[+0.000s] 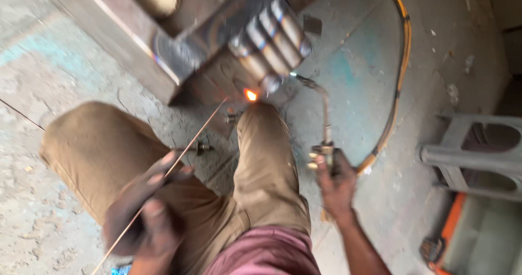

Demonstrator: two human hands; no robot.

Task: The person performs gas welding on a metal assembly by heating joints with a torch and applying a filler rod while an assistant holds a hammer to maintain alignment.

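Note:
My left hand (145, 204) pinches a thin brazing rod (191, 141) that slants up to a glowing orange spot (250, 94) on a metal workpiece. The workpiece (217, 63) is a rusty box section with several short tubes (272, 36) lying side by side on it. My right hand (337, 185) grips a gas torch (325, 120) whose curved neck points its tip at the tubes just right of the glow. My bent knees in tan trousers (261, 166) sit between the hands.
An orange hose (401, 68) runs from the torch across the concrete floor (359, 63) to the top edge. A grey plastic stool (478, 150) lies on its side at right. An orange-edged object (443, 242) sits lower right.

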